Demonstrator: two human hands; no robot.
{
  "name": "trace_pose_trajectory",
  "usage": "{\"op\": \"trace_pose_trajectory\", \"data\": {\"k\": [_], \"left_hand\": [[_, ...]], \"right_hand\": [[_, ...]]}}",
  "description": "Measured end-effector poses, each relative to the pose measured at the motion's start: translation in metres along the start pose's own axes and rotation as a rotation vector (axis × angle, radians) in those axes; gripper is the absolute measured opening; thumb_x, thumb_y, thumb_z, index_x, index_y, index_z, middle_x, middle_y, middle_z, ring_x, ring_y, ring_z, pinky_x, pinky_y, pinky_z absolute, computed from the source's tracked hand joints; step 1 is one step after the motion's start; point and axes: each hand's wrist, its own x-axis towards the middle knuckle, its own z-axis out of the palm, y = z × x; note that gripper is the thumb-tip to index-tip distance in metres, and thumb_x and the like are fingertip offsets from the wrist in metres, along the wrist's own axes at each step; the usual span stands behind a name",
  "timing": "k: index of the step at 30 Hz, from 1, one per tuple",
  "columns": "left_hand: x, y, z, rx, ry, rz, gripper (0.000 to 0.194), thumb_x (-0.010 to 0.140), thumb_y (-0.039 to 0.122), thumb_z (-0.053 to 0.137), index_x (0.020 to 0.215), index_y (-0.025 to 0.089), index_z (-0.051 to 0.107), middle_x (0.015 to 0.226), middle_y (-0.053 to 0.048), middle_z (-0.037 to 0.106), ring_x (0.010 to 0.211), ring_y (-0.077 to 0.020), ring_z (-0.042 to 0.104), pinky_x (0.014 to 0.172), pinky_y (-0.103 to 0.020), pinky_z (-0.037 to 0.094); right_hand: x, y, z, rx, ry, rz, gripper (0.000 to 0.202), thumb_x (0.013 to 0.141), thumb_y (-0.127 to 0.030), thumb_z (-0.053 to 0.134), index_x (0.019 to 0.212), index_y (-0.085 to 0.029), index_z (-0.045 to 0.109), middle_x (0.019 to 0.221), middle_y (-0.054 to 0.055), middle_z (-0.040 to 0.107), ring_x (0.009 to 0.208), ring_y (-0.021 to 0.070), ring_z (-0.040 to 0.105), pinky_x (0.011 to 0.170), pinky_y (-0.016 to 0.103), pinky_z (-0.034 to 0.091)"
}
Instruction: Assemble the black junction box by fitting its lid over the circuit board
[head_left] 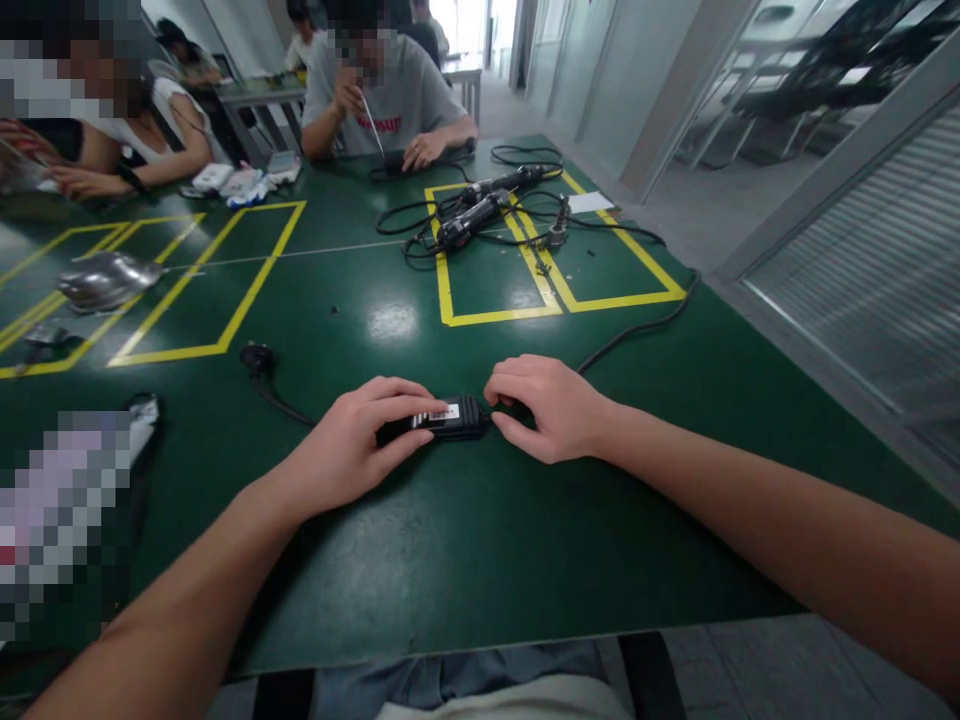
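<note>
A black power adapter (471, 418) with a white label lies on the green table in front of me. My left hand (379, 430) is closed over its left part, thumb on the near side and fingers across the top. At the adapter's right end my right hand (536, 408) curls its thumb and fingers around the short black cable (489, 418); most of that grip is hidden. Beyond the right wrist a black cord (637, 328) runs away to the right. On the left, a cord ends in a black plug (257, 358).
Black electric screwdrivers (472, 218) with tangled cords lie across yellow tape outlines (502, 318). A shiny metal part (109, 280) sits at the left, near a blurred package (67, 500). Across the table a person (386, 90) holds a thin rod; another person sits at the left.
</note>
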Motion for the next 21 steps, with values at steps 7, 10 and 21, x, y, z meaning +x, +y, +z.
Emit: {"op": "trace_pose_trajectory", "data": {"k": [7, 10, 21], "left_hand": [[0.003, -0.020, 0.003, 0.036, 0.163, -0.321, 0.015, 0.100, 0.032, 0.067, 0.110, 0.022, 0.071, 0.129, -0.009, 0.080, 0.116, -0.0297, 0.074, 0.108, -0.053, 0.059], [0.001, -0.019, -0.007, 0.120, 0.133, -0.220, 0.015, 0.101, 0.029, 0.063, 0.100, 0.023, 0.076, 0.139, -0.011, 0.074, 0.130, -0.0314, 0.067, 0.116, -0.056, 0.054], [-0.005, -0.008, -0.026, 0.067, -0.162, -0.165, 0.019, 0.096, 0.025, 0.068, 0.111, 0.024, 0.078, 0.101, -0.002, 0.078, 0.087, -0.0203, 0.073, 0.084, -0.032, 0.058]], "right_hand": [[-0.004, 0.001, 0.001, -0.013, 0.044, -0.050, 0.006, 0.092, -0.020, 0.057, 0.098, -0.022, 0.058, 0.080, 0.001, 0.062, 0.069, 0.0170, 0.051, 0.071, 0.033, 0.038], [-0.007, -0.002, 0.001, -0.038, 0.064, -0.086, 0.011, 0.101, -0.019, 0.056, 0.108, -0.019, 0.066, 0.087, 0.005, 0.070, 0.075, 0.0187, 0.059, 0.074, 0.034, 0.044], [-0.014, -0.004, 0.000, -0.077, 0.048, -0.096, 0.030, 0.110, -0.021, 0.057, 0.126, -0.020, 0.083, 0.105, 0.009, 0.079, 0.087, 0.0198, 0.073, 0.077, 0.033, 0.060]]}}
